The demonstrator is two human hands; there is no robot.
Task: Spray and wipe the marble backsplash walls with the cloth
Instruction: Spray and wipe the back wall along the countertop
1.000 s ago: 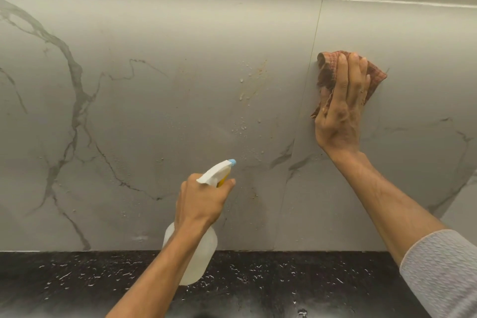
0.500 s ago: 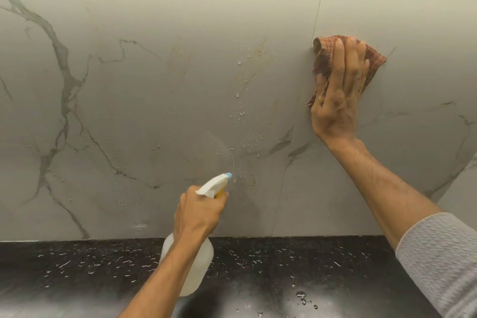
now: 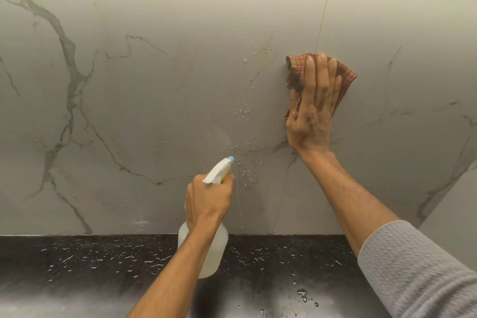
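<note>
The right hand [image 3: 313, 108] lay flat with straight fingers, pressing a reddish-brown cloth [image 3: 296, 77] against the marble backsplash [image 3: 154, 72], just right of the vertical seam between two slabs and well below the wall's top edge. The left hand [image 3: 207, 201] was curled around the neck of a white spray bottle [image 3: 214, 248], its blue-tipped nozzle aimed at the wall just above the backsplash's bottom edge, where droplets [image 3: 247, 137] clung to the stone left of the cloth. Below ran a black speckled countertop [image 3: 90, 258], wet near its front edge.
</note>
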